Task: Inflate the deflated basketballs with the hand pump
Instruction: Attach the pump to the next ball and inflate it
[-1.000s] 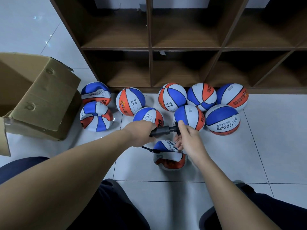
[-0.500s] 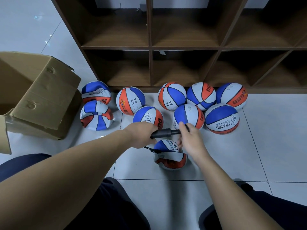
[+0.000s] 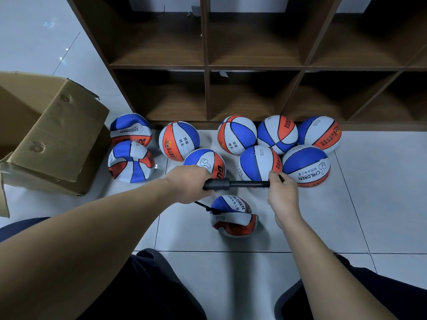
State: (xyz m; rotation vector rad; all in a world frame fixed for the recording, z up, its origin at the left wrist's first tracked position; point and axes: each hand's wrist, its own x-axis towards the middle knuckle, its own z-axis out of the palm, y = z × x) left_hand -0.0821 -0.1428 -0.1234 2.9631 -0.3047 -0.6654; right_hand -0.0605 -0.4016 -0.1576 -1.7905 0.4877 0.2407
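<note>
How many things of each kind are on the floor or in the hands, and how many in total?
Basketballs: 9, eight near the shelf, such as the basketball by the box, plus the deflated basketball in front
Hand pump: 1, held by the left hand and right hand
Cardboard box: 1
Total: 11

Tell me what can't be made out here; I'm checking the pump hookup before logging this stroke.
All in the head view:
- Needle entry into the deflated basketball: too small, and the ball's folded skin covers it.
- Pump barrel end and hose joint: covered by the left hand.
- Pump handle: wrapped by the right hand.
- Cardboard box contents: cut off by the left edge.
</note>
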